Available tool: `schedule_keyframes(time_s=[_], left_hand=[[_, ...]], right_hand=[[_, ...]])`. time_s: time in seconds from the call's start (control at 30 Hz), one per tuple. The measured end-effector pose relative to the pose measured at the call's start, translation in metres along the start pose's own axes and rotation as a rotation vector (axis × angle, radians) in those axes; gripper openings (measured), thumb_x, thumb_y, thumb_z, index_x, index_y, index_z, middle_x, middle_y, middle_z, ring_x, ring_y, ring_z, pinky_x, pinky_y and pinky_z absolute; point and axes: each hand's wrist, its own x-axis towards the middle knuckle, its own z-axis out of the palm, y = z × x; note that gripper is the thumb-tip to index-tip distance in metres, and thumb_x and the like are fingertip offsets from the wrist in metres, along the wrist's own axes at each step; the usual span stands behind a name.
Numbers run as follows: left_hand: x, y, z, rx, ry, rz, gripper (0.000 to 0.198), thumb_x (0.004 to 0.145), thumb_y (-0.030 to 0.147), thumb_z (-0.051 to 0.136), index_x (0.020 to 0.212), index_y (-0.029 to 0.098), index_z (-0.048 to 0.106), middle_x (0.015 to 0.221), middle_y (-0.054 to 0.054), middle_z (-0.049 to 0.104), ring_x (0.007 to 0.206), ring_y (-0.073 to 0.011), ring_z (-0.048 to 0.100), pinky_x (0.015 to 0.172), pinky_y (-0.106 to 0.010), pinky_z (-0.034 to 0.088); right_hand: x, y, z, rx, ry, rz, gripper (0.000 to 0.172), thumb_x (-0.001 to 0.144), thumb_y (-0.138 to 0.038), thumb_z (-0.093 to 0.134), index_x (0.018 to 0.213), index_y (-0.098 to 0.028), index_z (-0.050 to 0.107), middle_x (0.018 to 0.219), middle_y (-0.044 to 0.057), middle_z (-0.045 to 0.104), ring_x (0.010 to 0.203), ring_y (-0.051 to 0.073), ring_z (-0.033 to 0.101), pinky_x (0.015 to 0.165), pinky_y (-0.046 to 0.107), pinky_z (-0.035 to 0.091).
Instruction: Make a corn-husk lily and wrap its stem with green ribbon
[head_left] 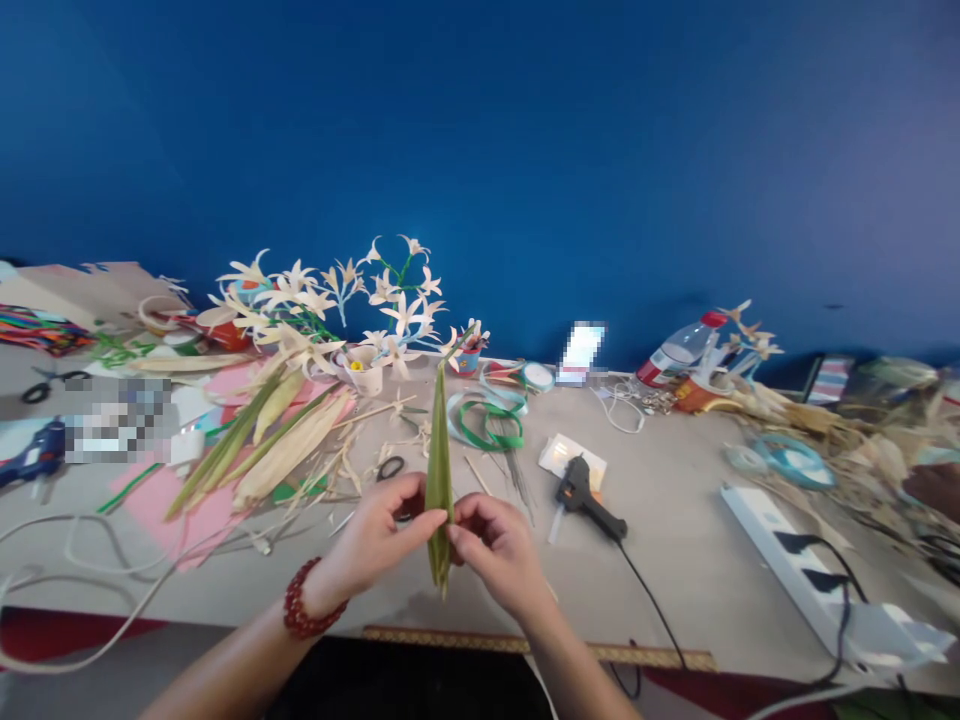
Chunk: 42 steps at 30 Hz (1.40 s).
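My left hand [379, 538] and my right hand [495, 548] pinch a long, narrow green leaf [439, 455] between them, held upright above the table's near edge. Both hands grip its lower half, fingertips pressed against it from either side. A red bead bracelet [304, 605] is on my left wrist. The leaf's tip points up toward a cluster of pale handmade flowers [337, 300] at the back of the table.
A black glue gun [589, 497] with its cord lies right of my hands. Scissors [390, 467], green ribbon [491, 420], dried husk leaves [277, 440] and pink paper [187, 505] lie left and behind. A white power strip [780, 545] and a plastic bottle [679, 352] are to the right. Another person's hand [934, 488] shows at the far right.
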Motion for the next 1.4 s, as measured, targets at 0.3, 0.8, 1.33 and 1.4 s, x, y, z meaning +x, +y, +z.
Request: schedule_keyframes(time_s=[0.3, 0.8, 1.33, 1.4], left_hand=[[-0.003, 0.005, 0.000, 0.169, 0.004, 0.060, 0.016, 0.091, 0.023, 0.049, 0.084, 0.018, 0.062, 0.075, -0.001, 0.061, 0.069, -0.0154, 0.054, 0.064, -0.026, 0.043], [-0.002, 0.007, 0.002, 0.354, 0.017, 0.072, 0.022, 0.091, 0.027, 0.053, 0.071, 0.019, 0.047, 0.066, 0.004, 0.048, 0.063, -0.0126, 0.046, 0.058, -0.023, 0.035], [-0.004, 0.010, 0.010, 0.532, 0.056, 0.094, 0.020, 0.086, 0.021, 0.052, 0.069, 0.021, 0.042, 0.067, 0.003, 0.050, 0.063, -0.0137, 0.049, 0.060, -0.026, 0.036], [-0.005, 0.011, 0.011, 0.542, 0.064, 0.103, 0.020, 0.086, 0.019, 0.052, 0.069, 0.021, 0.041, 0.066, 0.003, 0.050, 0.062, -0.0136, 0.049, 0.060, -0.026, 0.036]], right_hand=[[0.000, 0.007, 0.000, 0.026, -0.015, 0.063, 0.010, 0.078, -0.020, 0.052, 0.070, -0.018, 0.058, 0.056, -0.003, 0.057, 0.050, 0.011, 0.055, 0.050, 0.021, 0.044], [0.001, 0.001, -0.002, -0.062, 0.036, 0.013, 0.015, 0.081, -0.023, 0.052, 0.066, -0.020, 0.050, 0.053, -0.005, 0.051, 0.046, 0.010, 0.054, 0.046, 0.018, 0.041], [0.002, 0.002, -0.008, -0.591, 0.066, -0.231, 0.013, 0.079, -0.016, 0.056, 0.066, -0.018, 0.060, 0.062, 0.000, 0.060, 0.058, 0.013, 0.054, 0.057, 0.022, 0.037], [0.002, 0.002, -0.009, -0.605, 0.055, -0.239, 0.014, 0.079, -0.016, 0.056, 0.066, -0.018, 0.059, 0.062, 0.000, 0.060, 0.058, 0.013, 0.054, 0.057, 0.023, 0.036]])
